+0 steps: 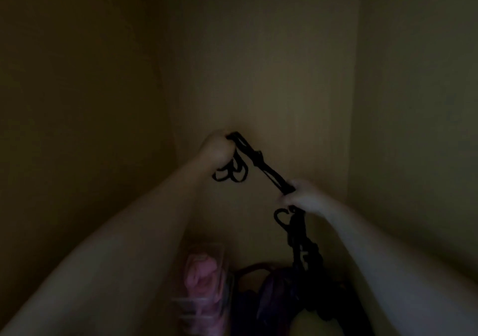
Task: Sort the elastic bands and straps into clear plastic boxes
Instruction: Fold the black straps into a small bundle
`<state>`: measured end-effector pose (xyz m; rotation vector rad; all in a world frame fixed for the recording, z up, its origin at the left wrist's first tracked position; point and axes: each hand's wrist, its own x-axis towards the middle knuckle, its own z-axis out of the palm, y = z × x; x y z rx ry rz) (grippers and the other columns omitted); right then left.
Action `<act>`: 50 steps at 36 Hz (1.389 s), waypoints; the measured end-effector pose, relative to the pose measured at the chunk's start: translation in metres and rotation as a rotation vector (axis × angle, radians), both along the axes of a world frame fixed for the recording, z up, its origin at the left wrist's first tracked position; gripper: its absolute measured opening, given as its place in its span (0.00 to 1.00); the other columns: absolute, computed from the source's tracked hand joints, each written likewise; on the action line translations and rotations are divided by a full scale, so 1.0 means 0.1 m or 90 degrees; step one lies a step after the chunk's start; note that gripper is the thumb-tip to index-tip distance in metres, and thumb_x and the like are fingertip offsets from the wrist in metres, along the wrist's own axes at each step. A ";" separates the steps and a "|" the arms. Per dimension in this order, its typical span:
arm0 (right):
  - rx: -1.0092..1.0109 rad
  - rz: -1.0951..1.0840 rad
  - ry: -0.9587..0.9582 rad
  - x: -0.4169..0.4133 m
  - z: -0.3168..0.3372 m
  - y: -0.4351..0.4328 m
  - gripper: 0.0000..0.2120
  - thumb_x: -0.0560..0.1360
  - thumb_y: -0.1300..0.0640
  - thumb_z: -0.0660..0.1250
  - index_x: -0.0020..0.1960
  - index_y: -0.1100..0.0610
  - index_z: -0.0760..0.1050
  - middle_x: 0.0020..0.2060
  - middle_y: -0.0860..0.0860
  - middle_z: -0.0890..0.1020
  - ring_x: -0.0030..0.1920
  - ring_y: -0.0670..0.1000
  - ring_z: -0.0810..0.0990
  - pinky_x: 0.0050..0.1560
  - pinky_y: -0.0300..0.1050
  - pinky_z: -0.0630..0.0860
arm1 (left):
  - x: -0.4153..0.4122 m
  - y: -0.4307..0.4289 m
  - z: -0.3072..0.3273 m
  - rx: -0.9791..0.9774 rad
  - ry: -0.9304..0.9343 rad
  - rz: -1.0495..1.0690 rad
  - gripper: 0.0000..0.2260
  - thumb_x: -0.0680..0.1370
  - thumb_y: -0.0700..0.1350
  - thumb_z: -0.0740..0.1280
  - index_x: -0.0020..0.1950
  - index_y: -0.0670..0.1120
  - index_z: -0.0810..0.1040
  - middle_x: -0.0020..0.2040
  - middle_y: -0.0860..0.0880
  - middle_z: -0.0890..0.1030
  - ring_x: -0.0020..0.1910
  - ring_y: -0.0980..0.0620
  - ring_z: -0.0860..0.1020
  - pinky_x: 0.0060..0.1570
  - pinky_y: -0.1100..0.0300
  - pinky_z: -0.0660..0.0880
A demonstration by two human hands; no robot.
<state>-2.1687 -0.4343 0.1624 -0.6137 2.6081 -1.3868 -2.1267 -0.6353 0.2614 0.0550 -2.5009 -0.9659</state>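
Observation:
The scene is very dark and blurred. A tangle of black elastic straps (261,165) is stretched taut between my two raised hands. My left hand (216,148) grips the upper end, with a few black loops dangling below it. My right hand (301,197) grips the lower end, and more black strap with a hook-like loop (297,234) hangs down from it. A clear plastic box (204,281) holding pink bands sits low in the middle, between my forearms.
A dark heap of purple and black bands or fabric (284,299) lies to the right of the clear box. Plain walls meet in a corner behind my hands, with a panel edge (354,103) on the right.

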 end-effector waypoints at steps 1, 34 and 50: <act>0.000 0.001 -0.015 -0.01 -0.07 0.02 0.06 0.73 0.67 0.70 0.43 0.58 0.76 0.36 0.51 0.79 0.35 0.48 0.78 0.33 0.36 0.73 | 0.00 -0.04 0.06 0.030 0.005 0.014 0.11 0.81 0.37 0.52 0.55 0.46 0.73 0.40 0.50 0.74 0.38 0.52 0.72 0.32 0.62 0.67; 0.196 0.003 0.073 0.07 0.12 -0.08 0.12 0.82 0.61 0.55 0.51 0.62 0.76 0.37 0.52 0.75 0.35 0.50 0.72 0.32 0.41 0.65 | 0.32 0.05 -0.21 -0.272 -0.414 -0.200 0.31 0.71 0.34 0.70 0.67 0.60 0.72 0.70 0.51 0.67 0.65 0.48 0.69 0.62 0.55 0.73; 0.284 0.001 0.112 0.25 0.29 -0.16 0.13 0.79 0.64 0.55 0.56 0.62 0.76 0.49 0.58 0.80 0.48 0.58 0.79 0.43 0.46 0.75 | 0.34 0.34 -0.67 -0.055 -0.293 -0.184 0.34 0.67 0.58 0.76 0.70 0.49 0.72 0.66 0.51 0.75 0.57 0.56 0.74 0.54 0.66 0.70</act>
